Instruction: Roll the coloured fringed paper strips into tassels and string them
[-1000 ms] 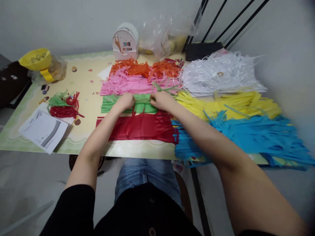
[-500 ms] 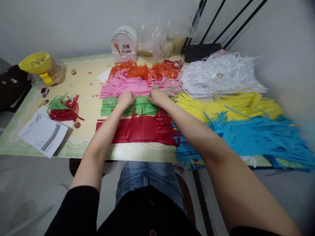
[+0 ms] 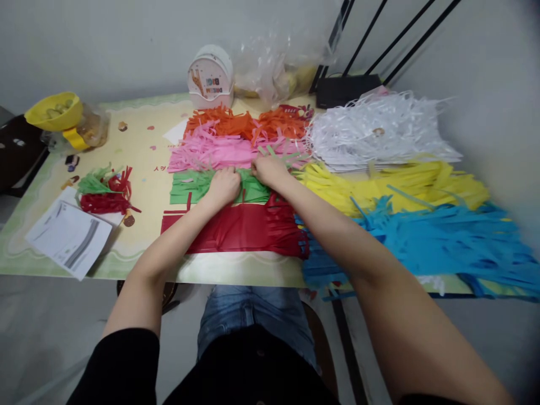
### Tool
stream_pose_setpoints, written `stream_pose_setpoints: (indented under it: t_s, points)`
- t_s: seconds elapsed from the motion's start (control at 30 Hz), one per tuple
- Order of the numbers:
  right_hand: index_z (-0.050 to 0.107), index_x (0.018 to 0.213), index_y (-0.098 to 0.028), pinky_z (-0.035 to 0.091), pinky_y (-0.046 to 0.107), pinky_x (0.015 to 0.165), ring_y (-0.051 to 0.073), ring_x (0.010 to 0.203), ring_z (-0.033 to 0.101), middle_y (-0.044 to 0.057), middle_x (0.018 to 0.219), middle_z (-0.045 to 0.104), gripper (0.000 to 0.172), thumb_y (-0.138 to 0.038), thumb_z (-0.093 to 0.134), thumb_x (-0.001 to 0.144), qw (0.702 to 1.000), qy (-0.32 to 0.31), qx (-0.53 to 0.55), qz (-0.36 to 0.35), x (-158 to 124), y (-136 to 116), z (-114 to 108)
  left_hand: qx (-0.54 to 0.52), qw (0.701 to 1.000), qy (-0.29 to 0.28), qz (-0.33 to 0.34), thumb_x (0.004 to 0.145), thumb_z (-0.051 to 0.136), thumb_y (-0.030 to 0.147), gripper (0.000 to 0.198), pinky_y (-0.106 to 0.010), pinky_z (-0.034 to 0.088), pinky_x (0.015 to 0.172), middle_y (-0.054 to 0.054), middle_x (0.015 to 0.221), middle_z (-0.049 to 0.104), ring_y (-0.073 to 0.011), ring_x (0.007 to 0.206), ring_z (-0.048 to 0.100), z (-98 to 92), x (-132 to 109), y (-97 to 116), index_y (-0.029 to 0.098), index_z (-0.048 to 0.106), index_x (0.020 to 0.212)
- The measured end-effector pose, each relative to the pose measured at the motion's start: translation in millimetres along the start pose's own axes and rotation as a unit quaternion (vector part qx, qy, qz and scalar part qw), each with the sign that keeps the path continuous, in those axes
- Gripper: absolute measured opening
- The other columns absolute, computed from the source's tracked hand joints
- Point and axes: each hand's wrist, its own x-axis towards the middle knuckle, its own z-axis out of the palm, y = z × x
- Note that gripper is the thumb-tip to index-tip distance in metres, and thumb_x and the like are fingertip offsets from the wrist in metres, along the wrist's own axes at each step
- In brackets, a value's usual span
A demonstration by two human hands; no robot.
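Note:
A green fringed sheet (image 3: 189, 187), which looks like cut paper or thin fabric, lies across the table under both my hands. My left hand (image 3: 226, 184) is closed over its middle, fingers curled down on the strips. Close by on the right, my right hand (image 3: 269, 170) is also closed, pinching green strips near the sheet's far edge. The fingertips of both hands are mostly hidden. A dark red fringed sheet (image 3: 236, 225) lies just nearer to me, partly under my left forearm. Beyond the green one is a pink fringed sheet (image 3: 232, 154).
Orange fringe (image 3: 236, 122) lies at the back, white fringe (image 3: 379, 135) at the right. Yellow (image 3: 392, 185) and blue fringe (image 3: 426, 242) spread below it. A black router (image 3: 348, 90) stands behind. At left are cut scraps (image 3: 103, 201), a paper slip (image 3: 71, 236) and a yellow bowl (image 3: 54, 115).
My left hand has slid right along the green sheet, closer to my right hand, which stays nearly in place. Red strips that stood up beside my left forearm now lie lower.

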Motion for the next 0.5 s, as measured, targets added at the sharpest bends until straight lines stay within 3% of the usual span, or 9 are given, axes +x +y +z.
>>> stream_pose_setpoints:
  t_s: [0.2,0.37,0.5]
  points:
    - [0.070,0.129,-0.006,0.049,0.044,0.103,0.035,0.125,0.066,0.026,0.132,0.069,0.037,-0.020,0.053,0.100,0.999,0.019,-0.014,-0.024,-7.3,0.2,-9.6,0.015,1.000,0.008,-0.022,0.102,0.034,0.007,0.043,-0.042,0.045,0.095,-0.027,0.121,0.068,-0.0335,0.118,0.065,7.5,-2.9,0.7,0.001,0.073,0.120]
    - [0.064,0.133,-0.003,0.043,0.045,0.104,0.036,0.124,0.059,0.026,0.132,0.066,0.042,-0.016,0.040,0.102,0.988,0.073,-0.047,-0.126,-43.7,-19.2,-5.2,0.021,1.000,0.023,-0.007,0.104,0.036,0.011,0.041,-0.044,0.044,0.098,-0.025,0.119,0.071,-0.0343,0.117,0.066,8.9,-2.3,-2.3,0.003,0.075,0.118]
    - [0.065,0.129,-0.002,0.038,0.045,0.107,0.035,0.125,0.054,0.026,0.132,0.066,0.044,-0.017,0.032,0.104,0.984,0.036,-0.046,-0.171,-66.2,-31.6,6.6,0.029,0.999,0.045,-0.003,0.104,0.037,0.012,0.041,-0.045,0.043,0.100,-0.025,0.117,0.072,-0.0342,0.118,0.065,11.6,-3.5,-8.5,0.004,0.074,0.117]
